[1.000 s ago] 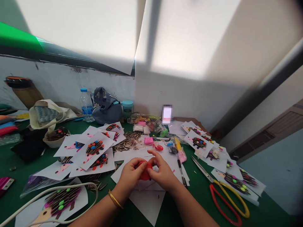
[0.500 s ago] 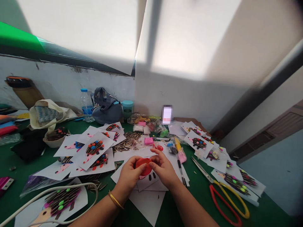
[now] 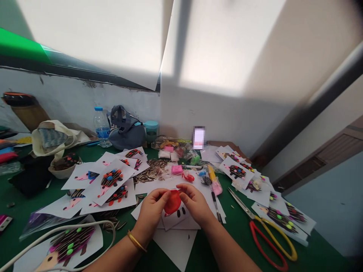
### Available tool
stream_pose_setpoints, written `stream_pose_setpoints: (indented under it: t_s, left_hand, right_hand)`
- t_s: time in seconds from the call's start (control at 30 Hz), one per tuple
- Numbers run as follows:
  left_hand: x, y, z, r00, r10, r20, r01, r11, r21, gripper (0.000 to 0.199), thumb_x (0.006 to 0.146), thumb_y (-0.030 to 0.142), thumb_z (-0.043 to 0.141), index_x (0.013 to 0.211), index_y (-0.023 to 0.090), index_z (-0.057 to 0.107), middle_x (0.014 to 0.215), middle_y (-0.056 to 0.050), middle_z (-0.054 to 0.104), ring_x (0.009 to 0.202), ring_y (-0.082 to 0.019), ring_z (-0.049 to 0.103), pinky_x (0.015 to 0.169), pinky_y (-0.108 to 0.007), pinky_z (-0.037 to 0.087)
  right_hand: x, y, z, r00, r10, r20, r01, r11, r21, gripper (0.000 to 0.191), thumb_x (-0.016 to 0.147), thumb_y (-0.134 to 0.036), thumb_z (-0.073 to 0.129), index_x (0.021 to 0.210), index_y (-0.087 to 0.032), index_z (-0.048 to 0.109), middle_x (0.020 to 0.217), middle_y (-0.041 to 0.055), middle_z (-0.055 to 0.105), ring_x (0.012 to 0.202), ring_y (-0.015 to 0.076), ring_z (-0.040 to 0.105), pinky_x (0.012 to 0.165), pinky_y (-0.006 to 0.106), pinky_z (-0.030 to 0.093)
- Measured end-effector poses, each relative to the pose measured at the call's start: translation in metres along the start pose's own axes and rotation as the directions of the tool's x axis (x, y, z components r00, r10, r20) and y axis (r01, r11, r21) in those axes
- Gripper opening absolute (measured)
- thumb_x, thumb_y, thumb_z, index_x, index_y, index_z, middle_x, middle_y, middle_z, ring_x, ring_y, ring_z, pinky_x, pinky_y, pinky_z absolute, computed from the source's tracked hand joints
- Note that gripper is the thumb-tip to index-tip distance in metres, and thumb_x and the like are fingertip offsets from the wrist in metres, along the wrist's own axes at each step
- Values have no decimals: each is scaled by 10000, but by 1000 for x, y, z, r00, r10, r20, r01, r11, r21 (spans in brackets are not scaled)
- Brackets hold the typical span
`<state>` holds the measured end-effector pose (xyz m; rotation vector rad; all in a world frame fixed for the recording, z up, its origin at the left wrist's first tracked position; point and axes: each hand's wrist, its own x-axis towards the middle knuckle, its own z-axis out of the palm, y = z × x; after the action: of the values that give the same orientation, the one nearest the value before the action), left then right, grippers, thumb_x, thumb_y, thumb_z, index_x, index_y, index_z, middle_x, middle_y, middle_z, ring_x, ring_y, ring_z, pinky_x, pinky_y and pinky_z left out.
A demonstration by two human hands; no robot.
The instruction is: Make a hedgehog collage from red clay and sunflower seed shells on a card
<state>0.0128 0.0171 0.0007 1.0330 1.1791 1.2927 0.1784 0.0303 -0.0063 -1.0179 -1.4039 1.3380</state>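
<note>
Red clay [image 3: 172,203] between left hand [image 3: 151,207] and right hand [image 3: 197,204]

Over the near middle of the green table [image 3: 235,230], the red clay forms a flat, rounded piece. The left hand pinches its left side, thumb in front; the right hand holds the opposite edge with its thumb, fingers curved above. Just below lies a white sheet [image 3: 174,223] with dark ovals on it, partly hidden by the clay.

Beyond the hands sit a pink block [image 3: 177,169] and a small red bundle [image 3: 187,176], with a heap of seeds [image 3: 150,170] to their left. On the right are a black pen [image 3: 217,207] and, farther right, open scissors [image 3: 255,219] with one red and one yellow handle. Hedgehog pictures [image 3: 112,179] overlap on the left, and more cards [image 3: 236,171] spread along the right. A water bottle [image 3: 102,130] and a blue-grey bag [image 3: 127,132] stand at the far left, near the wall [image 3: 70,92].
</note>
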Motion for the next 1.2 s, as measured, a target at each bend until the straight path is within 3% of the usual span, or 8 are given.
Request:
stream_pose_setpoints:
  t_s: [0.2,0.3,0.47,0.57,0.7,0.93,1.13,1.2]
  left_hand:
    - [-8,6,6,993,-87,79,96,988,-121,525,713,442,749,1168,210,625,896,-26,680,798,-174,630,702,-274,503]
    - [-11,9,8,986,-108,128,115,992,-53,487,645,392,806,1066,190,671,959,-49,693,861,-204,639,712,-280,507]
    - [-6,5,8,985,-129,111,128,992,21,333,658,395,776,869,147,701,770,-25,679,716,-177,612,634,-262,473]
    - [-7,6,9,980,-123,158,121,992,26,305,653,389,777,819,148,688,731,-14,666,690,-169,600,622,-257,461]
    - [-10,9,10,976,-98,196,95,995,27,347,672,389,769,926,168,682,859,-32,690,782,-186,616,659,-262,472]
    - [-8,7,7,989,-100,111,103,995,-17,356,695,462,742,839,143,680,708,-9,642,627,-148,563,552,-239,422]
    - [-11,8,7,990,-112,89,118,991,-65,448,686,430,764,1061,211,653,980,-47,702,805,-192,648,652,-258,487]
    - [-10,8,7,992,-91,83,97,993,-63,435,688,416,767,1047,202,647,967,-53,710,806,-193,656,668,-264,492]
  right_hand:
    - [1,-1,2,999,8,-48,-13,995,-95,207,793,-364,679,876,-178,644,812,26,664,761,182,610,702,293,471]
    - [1,-2,1,997,-14,-76,5,993,-118,161,781,-325,674,837,-181,632,801,17,647,760,175,592,706,285,461]
    - [1,0,1,1000,-10,-28,10,1000,7,222,826,-407,625,870,-191,604,794,7,623,719,160,577,670,270,459]
    - [2,4,0,997,-48,-59,45,997,-62,229,844,-418,613,840,-189,604,772,5,608,705,154,561,654,262,453]
    - [2,6,-3,993,-83,-81,72,989,-132,239,854,-426,612,848,-188,614,797,16,617,743,163,563,675,266,461]
    - [-1,1,1,996,-65,66,67,997,-29,391,781,-445,722,1057,-194,605,944,41,667,863,194,615,778,302,486]
    - [-1,-6,3,999,15,-31,-19,991,-136,223,791,-357,693,908,-170,659,824,34,675,747,182,613,675,294,483]
    - [-2,-8,3,1000,10,-21,-13,988,-157,166,787,-305,680,881,-170,659,812,27,671,745,175,609,676,286,476]
